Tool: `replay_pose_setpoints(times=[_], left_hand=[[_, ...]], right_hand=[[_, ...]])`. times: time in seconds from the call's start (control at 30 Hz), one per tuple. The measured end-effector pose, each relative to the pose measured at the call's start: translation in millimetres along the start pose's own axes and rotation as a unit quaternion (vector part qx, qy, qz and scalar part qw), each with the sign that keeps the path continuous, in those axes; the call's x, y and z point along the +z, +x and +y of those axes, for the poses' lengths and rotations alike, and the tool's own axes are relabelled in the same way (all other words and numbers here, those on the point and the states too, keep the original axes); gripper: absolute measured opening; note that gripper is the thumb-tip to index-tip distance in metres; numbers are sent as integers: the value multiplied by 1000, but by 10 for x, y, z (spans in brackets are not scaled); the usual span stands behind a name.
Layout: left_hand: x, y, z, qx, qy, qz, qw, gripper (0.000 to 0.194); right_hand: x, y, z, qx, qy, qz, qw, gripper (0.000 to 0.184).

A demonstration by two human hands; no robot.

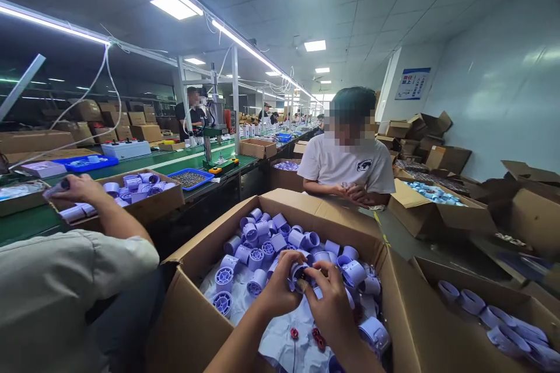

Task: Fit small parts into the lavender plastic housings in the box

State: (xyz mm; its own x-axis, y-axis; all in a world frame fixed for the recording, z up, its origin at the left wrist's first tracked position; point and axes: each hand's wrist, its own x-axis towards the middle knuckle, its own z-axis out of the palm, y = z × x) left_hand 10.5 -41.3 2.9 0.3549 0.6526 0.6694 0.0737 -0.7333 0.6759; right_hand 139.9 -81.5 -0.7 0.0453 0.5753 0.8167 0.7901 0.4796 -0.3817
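Observation:
Over the open cardboard box [205,312], my left hand [280,282] is closed around a lavender plastic cylinder housing [297,271], its opening turned toward my right hand [326,291]. The fingers of my right hand pinch at that opening; whether they hold a small part inside it is hidden. Many similar lavender housings [268,249] lie loose in the box, some showing a spoked end. Below my hands, crumpled white paper [273,341] carries a few small red round parts [318,338], one with a thin dark wire.
A person in a white shirt [345,163] faces me beyond the box. At left, a co-worker's arm [109,210] reaches over another box of housings [175,198] by the green conveyor [153,163]. A box with lavender rings [503,315] stands right, a bench press [214,122] behind.

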Motion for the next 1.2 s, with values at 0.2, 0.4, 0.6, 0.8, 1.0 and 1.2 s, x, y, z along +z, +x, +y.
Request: replay_pose_setpoints(times=[0.2, 0.4, 0.6, 0.8, 1.0, 1.2], left_hand=[[15, -11, -41, -1, -17, 6, 1000, 54], [29, -8, -44, -6, -28, 14, 999, 49], [36, 2, -21, -12, -65, 19, 998, 47], [24, 0, 4, -22, -64, 19, 997, 44], [24, -8, -44, -31, -44, 29, 998, 48], [33, -5, -53, -45, -41, 54, 997, 49]], right_hand=[[-13, 0, -7, -4, 12, -30, 999, 15], [-28, 18, -25, 22, 67, -32, 997, 9], [-41, 24, -3, 27, 105, -25, 994, 4], [-33, 5, 43, 17, 89, -29, 996, 5], [11, -43, 80, -18, 39, -15, 999, 15], [-8, -52, 67, -53, 7, -2, 999, 17]])
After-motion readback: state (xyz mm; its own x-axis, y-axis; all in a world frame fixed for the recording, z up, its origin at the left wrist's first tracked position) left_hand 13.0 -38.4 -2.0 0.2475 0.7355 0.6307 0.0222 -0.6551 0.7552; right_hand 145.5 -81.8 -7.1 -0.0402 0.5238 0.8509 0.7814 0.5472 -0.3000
